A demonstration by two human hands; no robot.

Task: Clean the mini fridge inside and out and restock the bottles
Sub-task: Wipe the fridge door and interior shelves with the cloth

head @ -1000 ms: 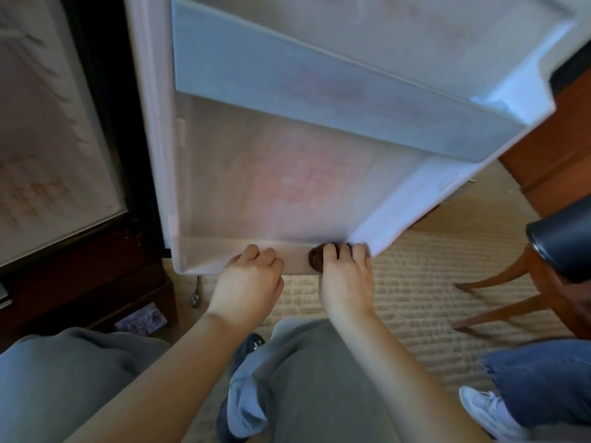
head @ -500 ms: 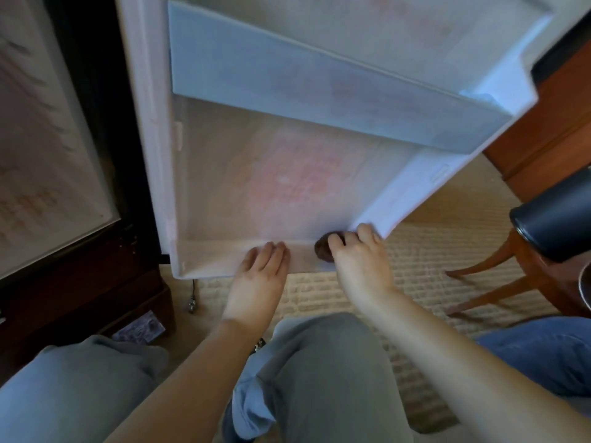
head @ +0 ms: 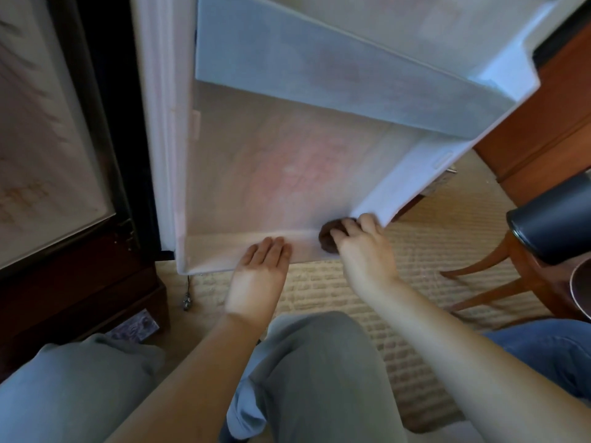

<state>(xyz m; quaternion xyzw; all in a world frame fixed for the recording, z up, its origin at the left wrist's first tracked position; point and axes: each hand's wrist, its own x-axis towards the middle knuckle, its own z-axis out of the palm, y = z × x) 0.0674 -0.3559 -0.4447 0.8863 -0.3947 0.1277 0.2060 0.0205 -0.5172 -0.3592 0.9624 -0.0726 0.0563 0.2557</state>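
The left hand lies flat, steadying the stiff fridge door by its bottom edge. The right hand grips a brown cloth, probably soft.

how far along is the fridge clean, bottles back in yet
Done: the door shelf is bare. In hand: the right hand presses a brown cloth into the bottom corner of the inner door while the left hand lies flat on the lower ledge. Left: restocking, since no bottles show; the cabinet inside and the outside cannot be judged here.
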